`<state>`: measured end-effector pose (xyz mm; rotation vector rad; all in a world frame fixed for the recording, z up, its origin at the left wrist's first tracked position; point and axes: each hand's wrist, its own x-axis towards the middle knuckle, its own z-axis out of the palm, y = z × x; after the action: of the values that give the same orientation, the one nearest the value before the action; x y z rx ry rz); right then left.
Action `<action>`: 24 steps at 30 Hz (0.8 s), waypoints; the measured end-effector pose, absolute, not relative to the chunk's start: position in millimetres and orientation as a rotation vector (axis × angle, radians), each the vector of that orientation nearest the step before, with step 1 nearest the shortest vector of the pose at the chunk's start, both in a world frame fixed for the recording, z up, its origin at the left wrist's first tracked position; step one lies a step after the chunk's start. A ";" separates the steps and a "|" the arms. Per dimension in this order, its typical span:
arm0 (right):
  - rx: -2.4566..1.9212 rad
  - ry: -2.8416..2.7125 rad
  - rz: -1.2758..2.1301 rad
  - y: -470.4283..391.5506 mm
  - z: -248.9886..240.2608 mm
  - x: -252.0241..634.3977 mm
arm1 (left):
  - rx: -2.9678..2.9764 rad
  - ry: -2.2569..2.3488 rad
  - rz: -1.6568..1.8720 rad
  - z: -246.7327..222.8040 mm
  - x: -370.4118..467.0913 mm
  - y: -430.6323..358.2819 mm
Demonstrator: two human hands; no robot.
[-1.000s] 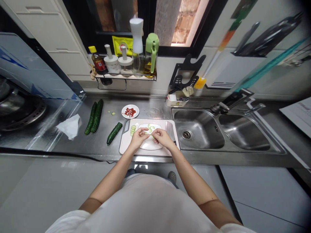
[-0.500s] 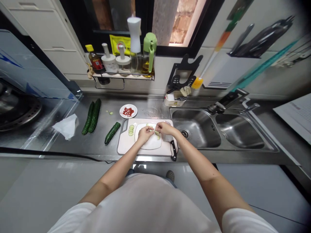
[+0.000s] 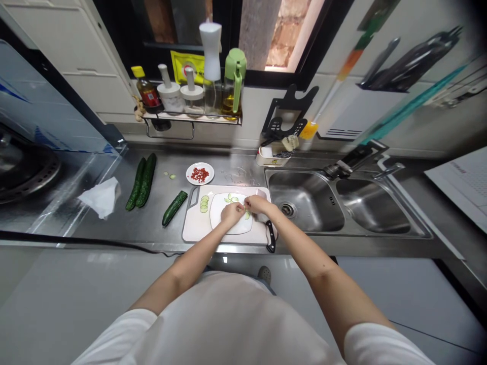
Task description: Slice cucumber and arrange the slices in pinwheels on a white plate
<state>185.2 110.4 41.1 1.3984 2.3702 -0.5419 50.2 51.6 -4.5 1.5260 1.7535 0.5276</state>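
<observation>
Above a white square plate (image 3: pixel 236 226), my left hand (image 3: pixel 233 213) and my right hand (image 3: pixel 256 204) meet with fingertips pinched. A thin cucumber slice, mostly covered by the fingers, appears to be between them. On the plate lie several loose cucumber slices (image 3: pixel 231 197) behind the hands, and one more (image 3: pixel 247 215) shows under the right fingers. The plate rests on a pale cutting board (image 3: pixel 196 230). At its left side is an overlapping row of cucumber slices (image 3: pixel 204 204). A knife with a black handle (image 3: pixel 270 236) lies along the right side, its blade partly behind my right wrist.
Left of the board lies a cut cucumber (image 3: pixel 174 208), with two whole cucumbers (image 3: pixel 141 182) and a crumpled white tissue (image 3: pixel 102 197) farther left. A small dish of chopped red pieces (image 3: pixel 200 174) stands behind. The double sink (image 3: pixel 308 197) is on the right; a bottle rack (image 3: pixel 194 117) hangs above.
My left hand has moved slightly right and nearer the front, closing up to my right hand. More slices at the back of the plate are uncovered. The view has shifted slightly.
</observation>
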 end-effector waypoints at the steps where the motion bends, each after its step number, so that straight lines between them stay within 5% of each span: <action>1: 1.399 2.365 -0.531 110.3 40.8 184.8 | 1.534 1.762 0.510 -5.0 51.8 51.8; 24: 1.369 2.350 -0.363 104.4 36.0 179.8 | 1.727 1.819 0.416 -8.6 56.0 50.0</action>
<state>179.8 104.4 36.0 1.3688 2.3504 -0.3626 56.0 50.0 -8.6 1.7269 1.8192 0.4165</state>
